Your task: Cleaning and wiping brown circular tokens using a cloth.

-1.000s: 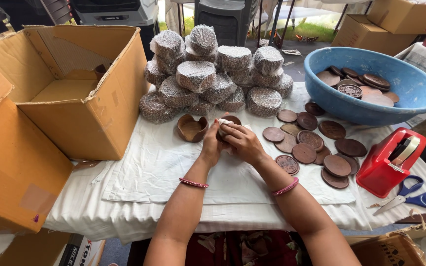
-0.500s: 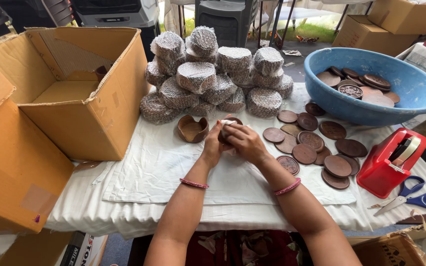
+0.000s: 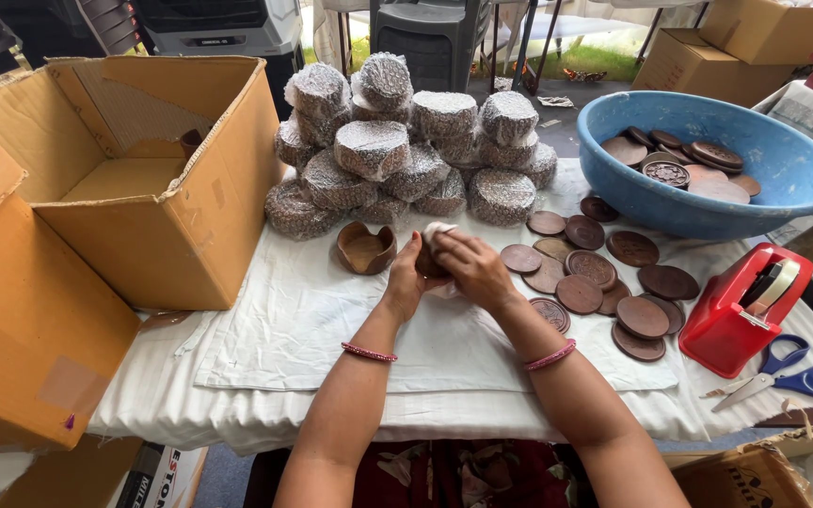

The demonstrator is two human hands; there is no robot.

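Both hands (image 3: pixel 444 263) clasping brown pot (image 3: pixel 428 261), blue basin (image 3: pixel 708 209) holding lids (image 3: pixel 679 162)

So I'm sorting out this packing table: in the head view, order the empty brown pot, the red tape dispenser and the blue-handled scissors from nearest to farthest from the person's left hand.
1. Empty brown pot: just left of the left hand, on the white cloth.
2. Red tape dispenser: well off to the right, past the flat brown lids.
3. Blue-handled scissors: farthest, at the table's right edge below the dispenser.
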